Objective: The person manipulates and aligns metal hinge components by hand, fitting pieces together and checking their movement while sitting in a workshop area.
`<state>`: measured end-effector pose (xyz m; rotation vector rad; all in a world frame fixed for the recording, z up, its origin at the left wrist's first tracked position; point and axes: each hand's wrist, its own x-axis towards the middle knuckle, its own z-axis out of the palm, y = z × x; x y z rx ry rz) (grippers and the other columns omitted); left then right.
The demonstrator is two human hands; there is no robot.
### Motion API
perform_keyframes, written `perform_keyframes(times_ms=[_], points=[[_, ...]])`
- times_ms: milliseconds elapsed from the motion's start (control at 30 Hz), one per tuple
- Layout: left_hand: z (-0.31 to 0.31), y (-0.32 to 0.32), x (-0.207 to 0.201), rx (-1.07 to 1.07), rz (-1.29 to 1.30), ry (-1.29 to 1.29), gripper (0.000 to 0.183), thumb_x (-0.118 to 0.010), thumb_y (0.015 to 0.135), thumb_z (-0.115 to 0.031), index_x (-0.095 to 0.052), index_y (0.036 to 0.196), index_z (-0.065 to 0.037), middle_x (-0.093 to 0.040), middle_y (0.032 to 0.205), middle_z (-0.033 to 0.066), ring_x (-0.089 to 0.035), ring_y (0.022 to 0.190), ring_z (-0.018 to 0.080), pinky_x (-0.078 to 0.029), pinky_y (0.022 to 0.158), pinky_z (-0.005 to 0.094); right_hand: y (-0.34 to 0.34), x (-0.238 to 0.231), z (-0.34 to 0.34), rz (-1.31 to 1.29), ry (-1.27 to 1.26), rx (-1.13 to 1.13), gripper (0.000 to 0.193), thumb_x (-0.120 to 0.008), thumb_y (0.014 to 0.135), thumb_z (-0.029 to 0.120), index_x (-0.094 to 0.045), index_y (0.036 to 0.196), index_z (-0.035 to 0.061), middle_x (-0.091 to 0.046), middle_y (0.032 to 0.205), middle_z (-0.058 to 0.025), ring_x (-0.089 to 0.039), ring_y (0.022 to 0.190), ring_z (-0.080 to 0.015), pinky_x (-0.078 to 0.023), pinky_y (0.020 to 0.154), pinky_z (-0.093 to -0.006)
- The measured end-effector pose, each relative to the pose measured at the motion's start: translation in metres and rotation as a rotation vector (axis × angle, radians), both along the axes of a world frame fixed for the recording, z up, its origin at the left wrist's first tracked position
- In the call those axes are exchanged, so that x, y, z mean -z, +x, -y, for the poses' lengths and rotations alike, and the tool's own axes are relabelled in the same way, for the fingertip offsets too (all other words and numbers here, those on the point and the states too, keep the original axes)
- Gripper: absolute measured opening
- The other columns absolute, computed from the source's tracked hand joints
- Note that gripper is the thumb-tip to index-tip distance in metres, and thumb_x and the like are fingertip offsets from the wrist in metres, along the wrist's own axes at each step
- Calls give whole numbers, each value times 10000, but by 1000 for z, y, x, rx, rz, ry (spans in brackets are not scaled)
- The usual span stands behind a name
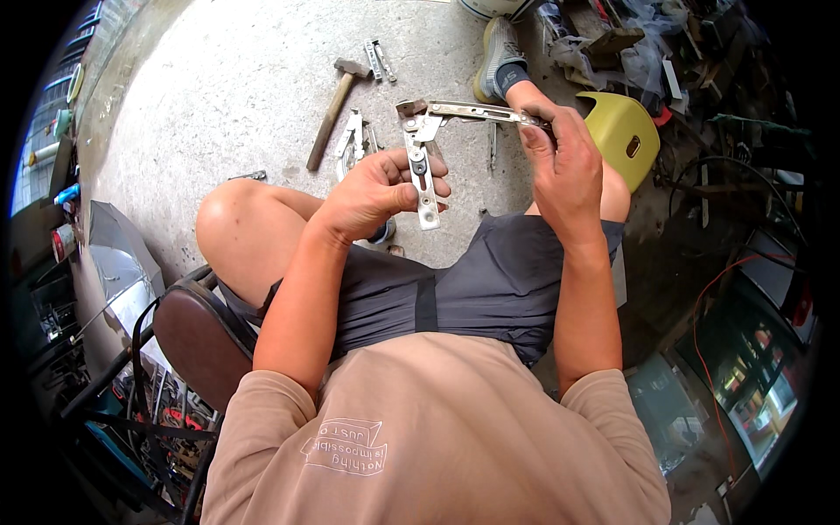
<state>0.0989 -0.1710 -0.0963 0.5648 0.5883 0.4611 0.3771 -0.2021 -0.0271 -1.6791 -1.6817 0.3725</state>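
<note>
metal hinge bracket [423, 157] | left hand [376, 192] pinches lower arm | right hand [560, 157] grips long arm's end | keep pivot steady, fold slowly, fingers off joint

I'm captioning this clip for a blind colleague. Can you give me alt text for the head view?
Seen from above, a seated person holds a hinged metal stay, the left hand on one arm and the right hand on the other. A hammer and more metal fittings lie on the concrete floor.

Hinge arm's [477, 111] far end, hidden inside right hand [564, 166].
</note>
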Motion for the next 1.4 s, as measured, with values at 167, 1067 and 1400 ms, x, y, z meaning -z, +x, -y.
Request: perform_keyframes(times_ms=[167, 1067, 1400], points=[[0, 1, -1, -5, -79, 33, 685, -958, 808, -326, -657, 1310, 30, -776, 1112, 121, -766, 1011, 241, -629, 955, 424, 3, -2, 1, 4, 35, -12, 191, -670, 1019, 68, -686, 1192, -11, -690, 1047, -153, -670, 938, -319, -527, 853, -375], [2, 7, -7, -25, 256, -32, 644, -573, 1116, -368, -469, 1548, 97, -736, 1235, 143, -726, 1159, 266, -555, 1094, 424, 1, 27, 11, -415, -83, 130, 185, -663, 1037, 47, -673, 1216, 1, -688, 1070, -103, -689, 893, -192, -552, 837, -314], [5, 9, 5, -56, 324, -27, 573, -638, 1079, -378, -563, 1463, 41, -738, 1109, 114, -735, 1080, 237, -549, 1107, 477, -9, 52, 14, -727, -146, 66, 213, -642, 1078, 77, -653, 1281, 13, -664, 1027, -28, -648, 897, -109, -544, 831, -268]])
